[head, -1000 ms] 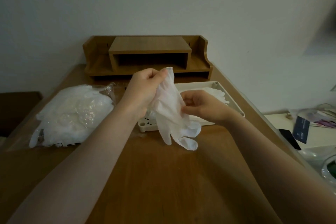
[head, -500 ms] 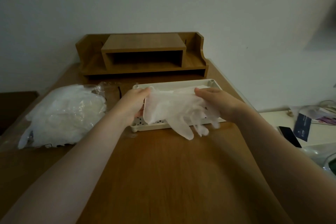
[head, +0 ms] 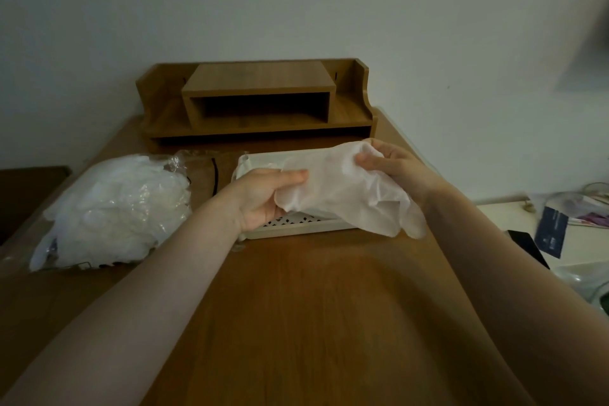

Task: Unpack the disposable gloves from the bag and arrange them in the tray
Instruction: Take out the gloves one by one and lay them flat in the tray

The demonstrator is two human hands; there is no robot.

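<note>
- A glove [head: 342, 191] is held stretched over the tray [head: 296, 230], pinched by the left hand [head: 263, 199] and right hand [head: 390, 163]
- The bag [head: 112, 208] lies left on the surface [head: 313, 306]

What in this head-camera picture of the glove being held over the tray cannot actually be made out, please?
- Inside of the tray: mostly covered by the held glove and the left hand.
- Palm side of the right hand: turned away from the camera.
- Number of gloves left in the bag: one crumpled white mass.
- Items at the right edge: cut off and dim.
</note>
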